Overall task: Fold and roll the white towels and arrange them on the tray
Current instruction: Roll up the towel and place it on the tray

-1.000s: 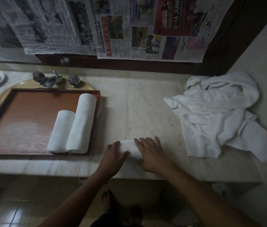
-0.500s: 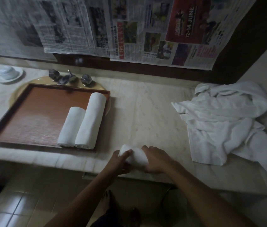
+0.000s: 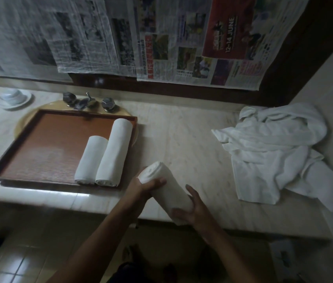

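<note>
The roll (image 3: 167, 193) is held over the tabletop's (image 3: 182, 139) front edge, its long axis slanting from near right to far left, with the spiral end aimed toward the tray (image 3: 45, 152). The right hand (image 3: 199, 211) wraps the near end, fingers (image 3: 190, 190) curled round it. The left hand (image 3: 141, 188) grips the far end. Beyond, a broad stretch of tabletop separates the tray from the loose towels (image 3: 274, 152) heaped at far right. Two more rolls (image 3: 114, 152) lie touching along the tray's right edge.

Bare forearms (image 3: 102, 231), left hand (image 3: 141, 187) and right hand (image 3: 195, 210); dark garment (image 3: 124, 272) below.
</note>
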Motion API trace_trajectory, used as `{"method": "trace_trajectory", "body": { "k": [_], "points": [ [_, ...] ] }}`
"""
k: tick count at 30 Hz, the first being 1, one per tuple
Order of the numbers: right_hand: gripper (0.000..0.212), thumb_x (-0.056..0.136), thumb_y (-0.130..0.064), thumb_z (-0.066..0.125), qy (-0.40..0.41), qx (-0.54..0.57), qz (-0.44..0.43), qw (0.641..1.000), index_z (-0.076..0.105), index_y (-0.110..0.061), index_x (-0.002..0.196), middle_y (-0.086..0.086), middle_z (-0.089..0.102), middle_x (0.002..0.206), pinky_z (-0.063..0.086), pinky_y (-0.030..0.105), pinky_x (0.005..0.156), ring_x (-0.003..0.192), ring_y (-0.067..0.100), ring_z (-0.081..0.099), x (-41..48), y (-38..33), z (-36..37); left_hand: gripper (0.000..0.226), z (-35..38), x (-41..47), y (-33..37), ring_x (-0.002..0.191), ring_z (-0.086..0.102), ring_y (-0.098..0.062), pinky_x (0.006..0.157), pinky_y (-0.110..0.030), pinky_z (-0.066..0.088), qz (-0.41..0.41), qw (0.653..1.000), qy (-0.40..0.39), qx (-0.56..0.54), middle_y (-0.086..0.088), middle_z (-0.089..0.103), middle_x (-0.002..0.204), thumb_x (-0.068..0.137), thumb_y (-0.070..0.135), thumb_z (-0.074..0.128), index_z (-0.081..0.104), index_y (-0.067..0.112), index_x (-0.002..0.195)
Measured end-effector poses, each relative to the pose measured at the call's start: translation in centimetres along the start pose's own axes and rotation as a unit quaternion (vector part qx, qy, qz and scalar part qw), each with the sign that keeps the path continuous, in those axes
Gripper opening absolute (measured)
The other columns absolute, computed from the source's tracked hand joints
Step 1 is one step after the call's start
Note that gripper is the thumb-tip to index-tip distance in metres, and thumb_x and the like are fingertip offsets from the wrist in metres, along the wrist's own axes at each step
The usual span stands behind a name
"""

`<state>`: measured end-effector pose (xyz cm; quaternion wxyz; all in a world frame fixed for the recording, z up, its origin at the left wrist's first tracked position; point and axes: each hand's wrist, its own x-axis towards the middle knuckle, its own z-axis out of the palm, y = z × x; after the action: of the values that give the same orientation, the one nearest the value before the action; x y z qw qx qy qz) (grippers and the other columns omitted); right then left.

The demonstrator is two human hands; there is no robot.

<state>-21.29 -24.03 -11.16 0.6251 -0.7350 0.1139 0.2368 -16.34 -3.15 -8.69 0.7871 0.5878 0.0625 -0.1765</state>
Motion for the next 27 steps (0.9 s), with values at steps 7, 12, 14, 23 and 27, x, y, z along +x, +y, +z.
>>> {"method": "trace_trajectory", "body": {
  "k": [7, 12, 14, 23, 27],
  "points": [
    [0.082, 0.040, -0.017, 0.106, -0.107, 0.415, 0.035, 0.903, 0.075, -0.006, 0.114, 0.019, 0.073, 0.117, 0.054, 0.061, 0.097, 0.111, 0.039, 0.070, 1.8, -3.2, 3.4, 0.079, -4.2, -2.0, 4.5, 0.115, 0.065, -0.029, 0.092, -0.045, 0.058, 0.059, 0.998, 0.006, 0.001, -0.012, 0.066, 0.123, 0.067, 0.029, 0.085, 0.054, 0.009, 0.137],
    [0.092, 0.045, -0.034, 0.102, -0.090, 0.255, -0.039, 0.962, 0.066, -0.018, 0.128, 0.011, 0.071, 0.123, 0.059, 0.043, 0.087, 0.115, 0.031, 0.067, 6.2, -9.3, 7.8, 0.082, -12.0, -3.6, 6.9, 0.119, 0.065, -0.037, 0.094, -0.056, 0.057, 0.086, 0.993, 0.075, 0.031, -0.016, 0.066, 0.129, 0.066, 0.025, 0.091, 0.054, 0.015, 0.138],
    [0.075, 0.061, -0.034, 0.094, -0.085, 0.177, -0.060, 0.979, 0.062, -0.024, 0.129, 0.008, 0.067, 0.125, 0.060, 0.041, 0.086, 0.116, 0.029, 0.065, 8.2, -11.9, 10.0, 0.071, -15.1, -4.4, 8.0, 0.112, 0.069, -0.026, 0.087, -0.042, 0.061, 0.095, 0.986, 0.107, 0.083, -0.009, 0.071, 0.122, 0.069, 0.015, 0.091, 0.060, 0.017, 0.133],
    [0.046, 0.078, -0.060, 0.079, -0.086, -0.241, -0.132, 0.958, 0.065, -0.032, 0.112, -0.010, 0.066, 0.110, 0.059, 0.034, 0.077, 0.100, 0.010, 0.065, 19.2, -23.2, 23.5, 0.069, -28.9, -4.2, 8.8, 0.093, 0.066, -0.001, 0.073, -0.026, 0.057, 0.048, 0.891, 0.219, 0.395, 0.016, 0.070, 0.102, 0.061, 0.077, 0.075, 0.067, 0.031, 0.112],
    [0.058, 0.083, -0.063, 0.072, -0.132, -0.439, -0.105, 0.883, 0.065, -0.016, 0.117, 0.001, 0.065, 0.116, 0.052, 0.030, 0.067, 0.097, 0.019, 0.064, 23.8, -25.7, 29.1, 0.039, -31.8, -2.5, 8.2, 0.074, 0.066, 0.000, 0.060, -0.020, 0.048, -0.010, 0.870, 0.170, 0.462, 0.013, 0.071, 0.085, 0.080, 0.068, 0.073, 0.069, 0.031, 0.094]
  ]
}}
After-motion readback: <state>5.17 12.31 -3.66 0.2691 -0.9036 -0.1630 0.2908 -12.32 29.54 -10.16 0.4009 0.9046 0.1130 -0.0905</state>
